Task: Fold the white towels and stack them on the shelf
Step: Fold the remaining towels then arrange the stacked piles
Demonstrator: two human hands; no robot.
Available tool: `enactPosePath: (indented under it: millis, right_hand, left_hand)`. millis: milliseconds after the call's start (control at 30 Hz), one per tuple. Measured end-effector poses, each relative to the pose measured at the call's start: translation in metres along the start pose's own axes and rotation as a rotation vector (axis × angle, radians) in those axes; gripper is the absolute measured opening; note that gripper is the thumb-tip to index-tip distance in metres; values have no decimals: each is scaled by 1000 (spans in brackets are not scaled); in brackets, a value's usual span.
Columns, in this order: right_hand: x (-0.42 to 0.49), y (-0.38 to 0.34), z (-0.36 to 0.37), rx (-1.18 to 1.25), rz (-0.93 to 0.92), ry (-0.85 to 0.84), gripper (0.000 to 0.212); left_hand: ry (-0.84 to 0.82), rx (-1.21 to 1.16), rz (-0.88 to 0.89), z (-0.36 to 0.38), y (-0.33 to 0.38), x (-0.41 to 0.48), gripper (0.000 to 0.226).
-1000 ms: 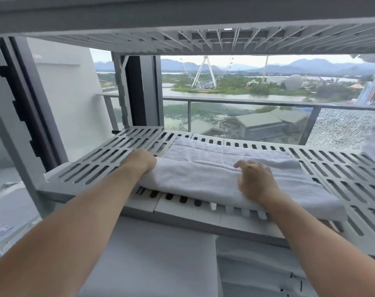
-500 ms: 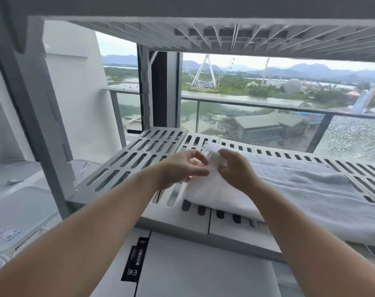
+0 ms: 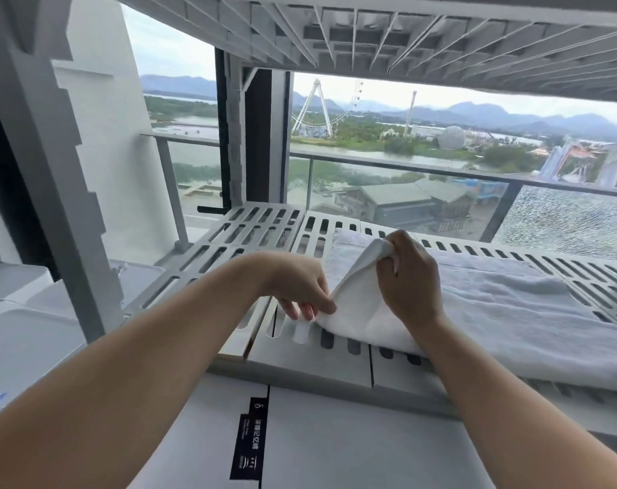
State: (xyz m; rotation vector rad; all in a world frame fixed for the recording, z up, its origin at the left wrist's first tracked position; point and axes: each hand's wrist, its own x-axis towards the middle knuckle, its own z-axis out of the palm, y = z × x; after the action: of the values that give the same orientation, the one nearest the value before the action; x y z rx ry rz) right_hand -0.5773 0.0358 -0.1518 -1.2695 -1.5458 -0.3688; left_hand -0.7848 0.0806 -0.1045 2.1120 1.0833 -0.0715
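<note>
- The white towel (image 3: 494, 312) lies lengthwise on the slatted shelf (image 3: 257, 231). Its near edge hangs just over the shelf's front lip, and only its left end is lifted.
- Your right hand (image 3: 409, 280) has its fingers curled round the raised far corner of that end, clenched on the cloth.
- Your left hand (image 3: 300, 284) pinches the near corner low down, just above the slats, with thumb and fingertip closed on the edge.
- Expect the towel to be light, soft and limp. It sags between your 2 hands and will not hold a crease by itself.
- Take it by the corners or hem, since a grip in mid-cloth would likely let the layers slide apart.
- The terry probably drags on the slats, so lift it rather than slide it.
</note>
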Motion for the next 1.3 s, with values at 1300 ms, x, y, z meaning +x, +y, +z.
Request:
enactPosePath:
  millis: [1300]
  right_hand:
    - [-27,281,-286,-84,728,-468,22]
  left_hand:
    - [437,348,284,200,302,226,43]
